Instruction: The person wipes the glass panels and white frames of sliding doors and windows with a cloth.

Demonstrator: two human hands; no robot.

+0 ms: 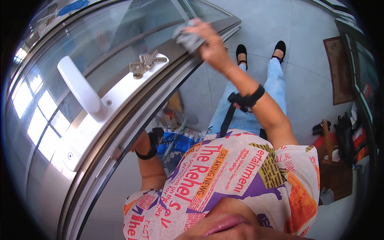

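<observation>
A crumpled grey cloth (189, 40) is bunched in my right hand (210, 44), whose fingers are closed over it. The cloth rests against the metal frame of a glass door (176, 48), beyond the lock plate. My left hand (139, 142) is mostly hidden behind the door's edge, so its fingers do not show. On the near face of the door is a white lever handle (82, 88) on a long white plate (86, 136). Several keys (147, 62) hang from the lock in that plate.
Behind the door edge lie a blue plastic package (176, 144) and cardboard pieces (170, 120). A brown mat (338, 70) lies on the grey tiled floor (308, 48) at the right. Beside it are a dark bag (344, 132) and a wooden piece of furniture (336, 176).
</observation>
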